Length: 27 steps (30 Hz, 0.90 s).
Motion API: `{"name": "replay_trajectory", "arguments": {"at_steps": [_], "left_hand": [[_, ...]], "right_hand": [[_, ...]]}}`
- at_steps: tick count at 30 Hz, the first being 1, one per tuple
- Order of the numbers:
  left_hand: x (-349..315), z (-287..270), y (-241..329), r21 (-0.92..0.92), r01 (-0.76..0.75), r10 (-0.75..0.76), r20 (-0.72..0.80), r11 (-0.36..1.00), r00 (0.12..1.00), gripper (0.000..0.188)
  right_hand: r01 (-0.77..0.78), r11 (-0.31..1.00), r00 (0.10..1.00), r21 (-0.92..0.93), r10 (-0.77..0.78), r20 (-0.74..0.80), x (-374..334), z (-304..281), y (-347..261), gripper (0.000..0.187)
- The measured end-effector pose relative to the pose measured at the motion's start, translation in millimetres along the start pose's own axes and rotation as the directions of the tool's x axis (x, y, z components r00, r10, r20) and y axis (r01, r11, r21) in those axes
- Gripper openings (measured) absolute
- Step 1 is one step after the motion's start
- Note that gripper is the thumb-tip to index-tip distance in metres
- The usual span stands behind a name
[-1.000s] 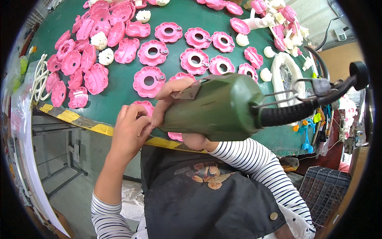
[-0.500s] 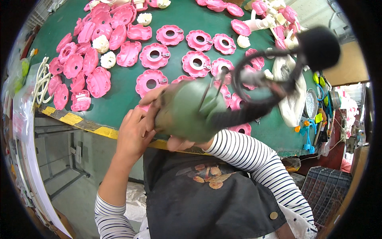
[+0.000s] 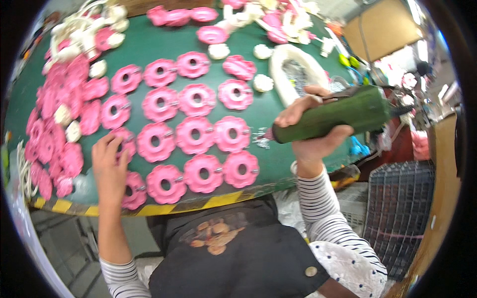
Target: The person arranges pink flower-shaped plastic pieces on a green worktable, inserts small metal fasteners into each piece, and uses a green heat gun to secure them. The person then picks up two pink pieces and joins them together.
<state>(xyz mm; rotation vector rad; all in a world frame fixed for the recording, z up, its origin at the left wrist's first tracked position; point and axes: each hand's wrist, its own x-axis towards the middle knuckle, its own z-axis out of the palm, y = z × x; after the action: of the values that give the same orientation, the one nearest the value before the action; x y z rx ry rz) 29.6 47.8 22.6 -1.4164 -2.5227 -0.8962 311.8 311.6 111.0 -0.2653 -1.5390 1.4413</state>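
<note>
My right hand [image 3: 318,144] is wrapped round a green electric screwdriver [image 3: 338,113]. The tool lies nearly level, its tip pointing left at a small heap of screws [image 3: 261,139] on the table. At the left, the bent fingers of my left hand [image 3: 109,166] grip the edge of a pink flower-shaped ring [image 3: 126,144]. Another such ring [image 3: 133,190] lies just nearer me, partly beside my wrist. Rows of scalloped pink rings [image 3: 195,135] with round centre holes spread between my hands, many with a small metal piece at one side.
A heap of pink plastic parts [image 3: 52,134] and white flower shapes [image 3: 73,131] covers the left side. Beyond the screwdriver sits a white-rimmed holder [image 3: 276,64] with small metal pieces. Yellow-and-black tape [image 3: 223,198] edges the green table. A dark wire crate [image 3: 400,208] stands at right.
My hands have come apart: the right has carried the screwdriver rightward to the screws, and the left has moved to a pink ring. The view has shifted too.
</note>
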Motion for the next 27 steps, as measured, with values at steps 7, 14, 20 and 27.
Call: {"name": "replay_trajectory", "arguments": {"at_steps": [7,14,20,27], "left_hand": [[0,-5,8,-0.050,-0.060,0.066,0.143,0.997,0.988,0.029],[1,6,48,-0.021,-0.058,0.059,0.033,0.998,0.998,0.023],[5,37,123,-0.259,-0.222,0.245,0.057,0.940,0.968,0.021],[21,99,192,-0.560,-0.187,0.334,0.171,0.807,0.927,0.024]], "right_hand": [[-0.014,0.991,1.000,-0.136,0.010,-0.027,-24,-32,19,0.101],[-0.171,0.971,0.985,0.167,0.164,0.054,-35,-25,47,0.097],[-0.144,0.985,0.989,0.093,0.145,-0.003,-31,-42,49,0.098],[0.014,0.946,0.996,0.323,0.017,-0.093,-18,-53,26,0.101]]}}
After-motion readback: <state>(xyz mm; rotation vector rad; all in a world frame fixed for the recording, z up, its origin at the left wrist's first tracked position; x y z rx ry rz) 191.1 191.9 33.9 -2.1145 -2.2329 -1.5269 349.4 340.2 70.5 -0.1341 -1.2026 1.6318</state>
